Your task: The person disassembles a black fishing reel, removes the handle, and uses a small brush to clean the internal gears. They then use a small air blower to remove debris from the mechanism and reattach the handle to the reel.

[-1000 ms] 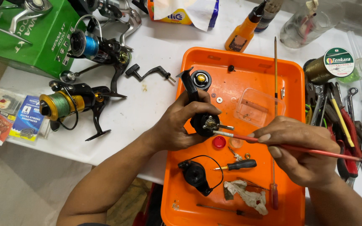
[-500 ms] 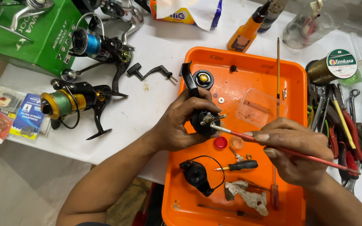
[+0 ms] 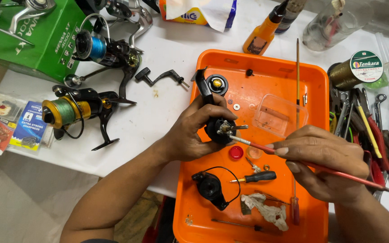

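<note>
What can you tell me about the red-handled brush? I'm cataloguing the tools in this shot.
The brush is thin, with a long glossy red handle, a silvery ferrule and a small tip. The right hand pinches it like a pen; it lies nearly level over the orange tray, its tip at the metal shaft of the black reel body, which the left hand holds.

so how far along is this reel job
Done: reel body stripped, with small parts, rotor piece and handle lying loose.
In hand: left hand holds the body, right hand touches a red brush to its gear.
Left: loose parts remain unfitted.
</note>
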